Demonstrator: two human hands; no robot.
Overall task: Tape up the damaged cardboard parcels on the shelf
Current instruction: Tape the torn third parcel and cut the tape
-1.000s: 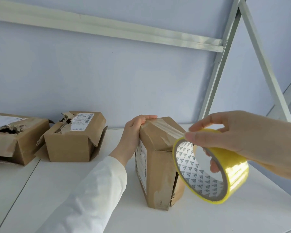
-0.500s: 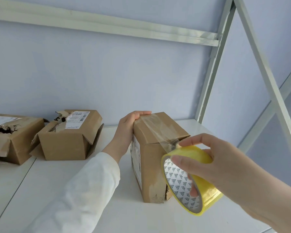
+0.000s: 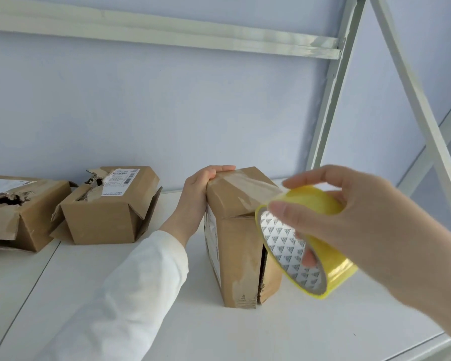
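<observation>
In the head view, the tall parcel (image 3: 241, 259) is held on the shelf (image 3: 271, 334), its top gripped by curled fingers of the left hand (image 3: 196, 195). The tape roll (image 3: 311, 203) is clamped in the fingers of the right hand (image 3: 354, 217). The parcel could be tipped over if the tape is pulled too hard.

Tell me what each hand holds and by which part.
The right hand holds the yellow tape roll by its ring, fingers outside, one digit inside the core. The left hand grips the upright parcel at its top left edge.
</observation>
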